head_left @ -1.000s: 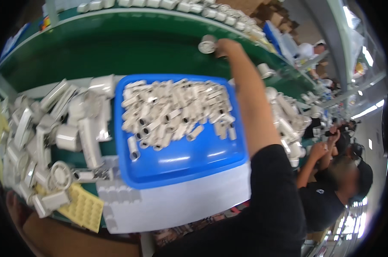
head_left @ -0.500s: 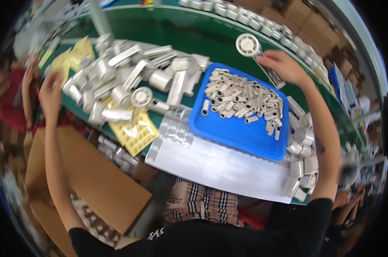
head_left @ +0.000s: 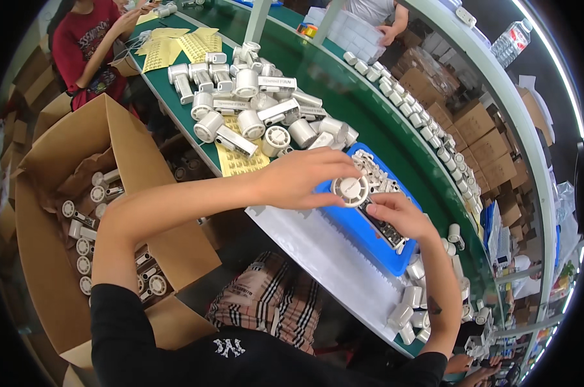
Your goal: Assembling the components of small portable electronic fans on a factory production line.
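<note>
A white handheld fan (head_left: 351,191) with a round grilled head is held above the blue tray (head_left: 401,263). My left hand (head_left: 303,177) curves around its head, thumb on the near side and fingers on the far side. My right hand (head_left: 400,215) grips the handle, whose dark inner side shows small parts, too fine to name. Beneath the fan, small pale pieces (head_left: 372,169) with dark ends heap up in the tray. The tray's near part is partly covered by my hands and the fan.
White fans (head_left: 277,140) pile up on the green table to the left, beside yellow sticker sheets (head_left: 200,46). An open cardboard box (head_left: 151,193) with more fans stands at the left. White fan parts (head_left: 408,303) lie right of the tray. Co-workers (head_left: 89,45) sit across the table.
My left hand has come from the far left to the fan's head. My right hand has brought the fan in over the tray. The view has turned.
</note>
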The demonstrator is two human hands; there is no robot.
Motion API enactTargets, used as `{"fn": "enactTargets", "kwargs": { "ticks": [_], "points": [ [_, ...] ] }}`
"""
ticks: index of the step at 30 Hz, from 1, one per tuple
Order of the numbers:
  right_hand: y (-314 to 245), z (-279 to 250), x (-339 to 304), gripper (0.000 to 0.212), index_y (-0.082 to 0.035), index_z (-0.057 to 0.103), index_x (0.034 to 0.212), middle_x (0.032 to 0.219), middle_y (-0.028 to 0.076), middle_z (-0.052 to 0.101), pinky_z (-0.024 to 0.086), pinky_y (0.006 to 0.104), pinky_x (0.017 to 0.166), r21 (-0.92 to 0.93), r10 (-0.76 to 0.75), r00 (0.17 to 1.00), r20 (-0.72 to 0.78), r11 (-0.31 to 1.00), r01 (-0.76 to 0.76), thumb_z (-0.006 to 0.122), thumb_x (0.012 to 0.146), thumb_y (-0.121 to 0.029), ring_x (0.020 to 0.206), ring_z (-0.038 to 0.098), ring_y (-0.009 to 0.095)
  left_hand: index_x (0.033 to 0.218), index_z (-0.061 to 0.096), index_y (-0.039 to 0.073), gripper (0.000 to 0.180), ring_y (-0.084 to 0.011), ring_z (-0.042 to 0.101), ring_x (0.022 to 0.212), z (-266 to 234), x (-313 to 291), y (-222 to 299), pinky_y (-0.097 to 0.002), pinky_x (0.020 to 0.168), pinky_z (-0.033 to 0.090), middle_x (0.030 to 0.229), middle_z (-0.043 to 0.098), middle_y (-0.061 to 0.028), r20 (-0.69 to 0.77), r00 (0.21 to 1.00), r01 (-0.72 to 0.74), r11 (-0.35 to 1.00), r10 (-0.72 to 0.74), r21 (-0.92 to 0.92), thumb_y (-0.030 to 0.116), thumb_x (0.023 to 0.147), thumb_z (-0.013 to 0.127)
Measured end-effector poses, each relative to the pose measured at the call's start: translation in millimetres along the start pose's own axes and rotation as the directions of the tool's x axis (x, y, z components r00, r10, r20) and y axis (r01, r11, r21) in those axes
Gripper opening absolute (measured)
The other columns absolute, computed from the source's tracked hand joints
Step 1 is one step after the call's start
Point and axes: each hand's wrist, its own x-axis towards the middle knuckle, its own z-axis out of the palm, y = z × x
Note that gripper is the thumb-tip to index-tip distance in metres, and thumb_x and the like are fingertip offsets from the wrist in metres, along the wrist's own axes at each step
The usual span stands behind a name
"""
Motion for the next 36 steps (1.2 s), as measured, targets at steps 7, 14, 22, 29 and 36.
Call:
{"fn": "enactTargets", "kwargs": {
  "ticks": [7,14,22,29,36],
  "points": [
    [-12.5,21.6,-1.4,0.027,-0.001,0.064,0.094,0.073,-0.008,0.052,0.037,0.0211,0.059,0.058,0.019,1.0,0.011,0.998,-0.019,0.059,0.096,-0.028,0.068,0.043,0.002,0.131,0.055,0.018,0.051,-0.0275,0.056,0.114,-1.8,-20.5,5.7,-0.0375,0.084,0.053,0.129,0.053,-0.0093,0.029,0.998,0.045,0.998,-0.047,0.054,0.028,0.084,0.071],
    [-14.2,47.3,-15.6,0.033,0.0,0.062,0.093,0.072,0.002,0.06,0.049,0.0245,0.054,0.265,-0.036,0.985,-0.17,0.961,0.081,0.059,0.096,-0.032,0.059,0.061,0.01,0.123,0.059,0.012,0.049,-0.0247,0.063,0.103,-3.5,-19.2,3.5,-0.0344,0.082,0.053,0.119,0.064,-0.0052,-0.182,0.983,0.007,1.0,-0.002,0.026,0.021,0.078,0.076],
    [-10.2,54.6,-20.8,0.031,0.0,0.063,0.094,0.075,-0.004,0.058,0.043,0.0209,0.061,0.157,-0.098,0.975,-0.197,0.979,0.13,0.06,0.096,-0.031,0.069,0.052,0.003,0.137,0.052,0.013,0.066,-0.0308,0.058,0.109,-1.7,-16.7,16.5,-0.038,0.092,0.048,0.129,0.057,-0.0116,-0.041,0.998,0.048,0.999,-0.049,-0.025,0.016,0.076,0.077],
    [1.9,64.2,-26.2,0.027,0.002,0.064,0.107,0.081,-0.005,0.059,0.042,0.0205,0.06,0.272,-0.104,0.976,-0.193,0.95,0.155,0.062,0.095,-0.022,0.071,0.05,0.002,0.128,0.06,0.01,0.06,-0.0291,0.063,0.1,3.4,-26.9,19.6,-0.0353,0.08,0.053,0.131,0.058,-0.0124,-0.116,0.993,-0.003,1.0,0.003,0.003,0.016,0.071,0.08],
    [10.5,68.1,-28.0,0.026,0.002,0.065,0.106,0.081,-0.004,0.06,0.042,0.021,0.06,0.29,-0.101,0.976,-0.194,0.944,0.156,0.061,0.095,-0.022,0.07,0.051,0.002,0.12,0.064,0.008,0.054,-0.0276,0.067,0.089,16.3,-29.7,15.0,-0.0329,0.072,0.055,0.126,0.062,-0.0148,-0.185,0.981,-0.052,0.998,0.056,0.026,0.015,0.069,0.081]
  ]
}}
